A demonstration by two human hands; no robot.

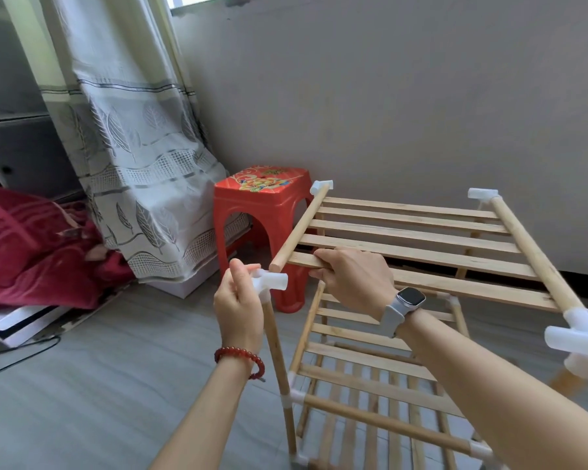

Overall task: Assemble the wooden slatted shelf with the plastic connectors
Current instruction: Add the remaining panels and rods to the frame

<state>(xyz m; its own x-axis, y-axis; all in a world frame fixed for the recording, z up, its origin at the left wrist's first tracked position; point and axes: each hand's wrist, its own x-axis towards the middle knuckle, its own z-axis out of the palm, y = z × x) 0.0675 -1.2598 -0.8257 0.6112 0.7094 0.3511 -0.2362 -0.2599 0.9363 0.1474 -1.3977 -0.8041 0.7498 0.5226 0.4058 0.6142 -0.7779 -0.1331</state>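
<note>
Grey floor tiles [116, 385] run to a plain pale wall [387, 96], and we take the red stool [262, 212] against that wall as our landmark. Left of the stool hangs a leaf-patterned curtain [133, 147], and further left lies a dark red blanket [31, 239]. Right of the stool and nearer to us stands the wooden shelf frame [370, 385], its lower slatted tiers already joined by white corners.

Our left hand [238, 307], a red bead bracelet [241, 356] at the wrist, pinches a white plastic connector [269, 281] that sits on top of the frame's upright post [277, 354], just in front of the stool. Our right hand [353, 279], with a watch [409, 298] on the wrist, curls its fingers round the near slat of the top slatted panel [421, 242], holding it tilted in the air above the frame. The panel's side rod [301, 227] crosses in front of the stool, its bare end close beside the connector's open socket but apart from it. The panel's other three corners carry white connectors.
</note>
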